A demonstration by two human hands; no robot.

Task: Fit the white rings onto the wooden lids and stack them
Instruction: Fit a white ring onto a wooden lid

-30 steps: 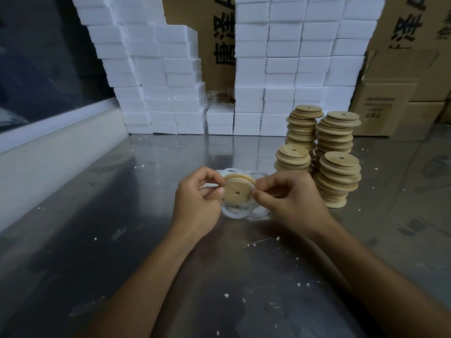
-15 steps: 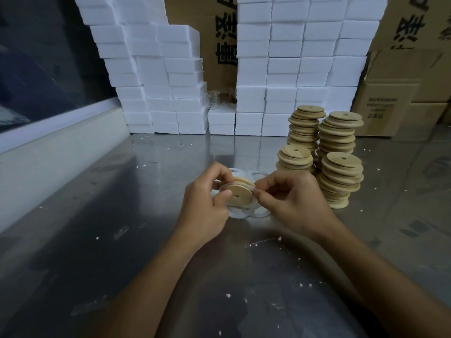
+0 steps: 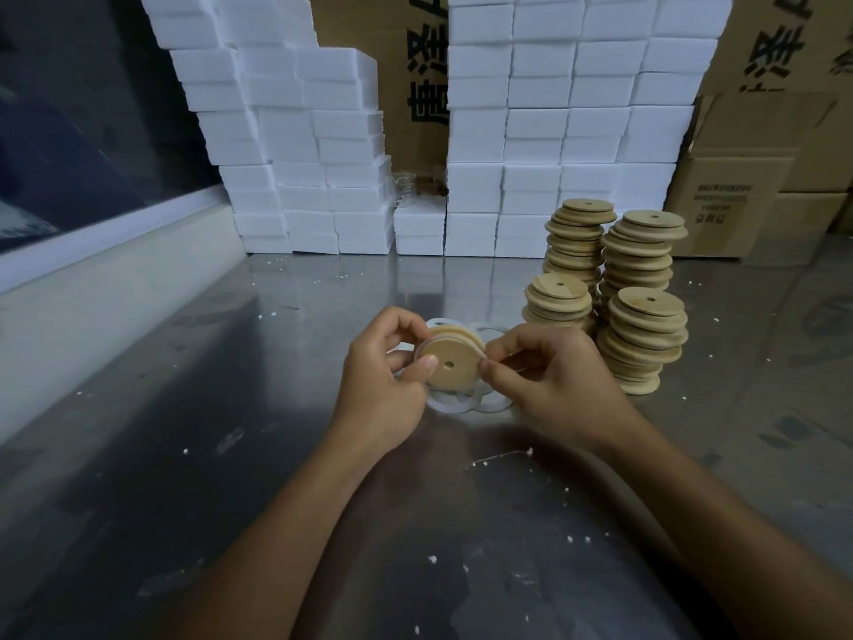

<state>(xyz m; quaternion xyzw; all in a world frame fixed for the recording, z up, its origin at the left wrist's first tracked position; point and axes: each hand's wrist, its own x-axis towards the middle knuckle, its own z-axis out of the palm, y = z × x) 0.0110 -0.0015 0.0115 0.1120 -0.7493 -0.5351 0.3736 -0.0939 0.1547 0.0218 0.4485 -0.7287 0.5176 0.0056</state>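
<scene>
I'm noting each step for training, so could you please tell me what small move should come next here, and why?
Probably keep working the white ring round the rim of the wooden lid: both hands, left and right, pinch its edges above the table, so it is not ready to stack.

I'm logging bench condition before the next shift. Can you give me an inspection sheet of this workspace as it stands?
Surface: metal table, dull and smudged, strewn with white crumbs.
Job's things: one lid held above the table in both hands; loose rings lying beneath it; four lid stacks to the right, some leaning.
Clutter: white crumbs only.
Grippers: left hand grips the lid's left edge; right hand pinches its right edge.
Cables: nothing seen.
Surroundings: foam blocks stacked at the back, cardboard boxes behind and to the right, a white ledge on the left.
</scene>
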